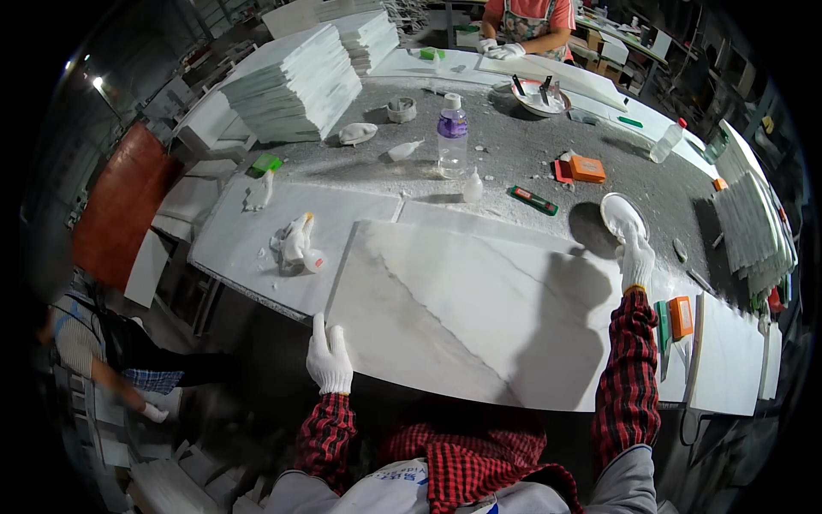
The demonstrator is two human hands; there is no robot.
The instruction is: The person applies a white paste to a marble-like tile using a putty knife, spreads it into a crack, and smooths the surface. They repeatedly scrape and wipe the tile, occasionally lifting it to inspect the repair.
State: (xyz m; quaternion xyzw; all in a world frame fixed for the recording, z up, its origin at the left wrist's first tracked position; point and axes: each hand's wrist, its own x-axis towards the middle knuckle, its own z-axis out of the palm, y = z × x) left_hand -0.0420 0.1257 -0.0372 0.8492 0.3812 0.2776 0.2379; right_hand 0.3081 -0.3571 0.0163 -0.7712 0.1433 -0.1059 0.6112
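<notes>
A pale grey-veined marble tile (pixel 462 300) lies before me, overhanging the table's near edge. My left hand (pixel 329 355), in a white knit glove, is at the tile's near left corner. Its fingers are apart and stretched along the edge. My right hand (pixel 634 255), gloved alike, reaches past the tile's far right corner into a white bowl (pixel 610 206). Its fingers are drawn together inside the rim; what they hold, if anything, is hidden. My arm's shadow falls across the tile's right part.
Beyond the tile stand a purple-labelled bottle (pixel 452 137), a small squeeze bottle (pixel 473 187) and an orange box (pixel 587 169). A crumpled white glove (pixel 297 240) lies to the left. Tile stacks (pixel 295 81) rise at back left. A co-worker (pixel 527 30) works opposite; another person (pixel 94 343) is at lower left.
</notes>
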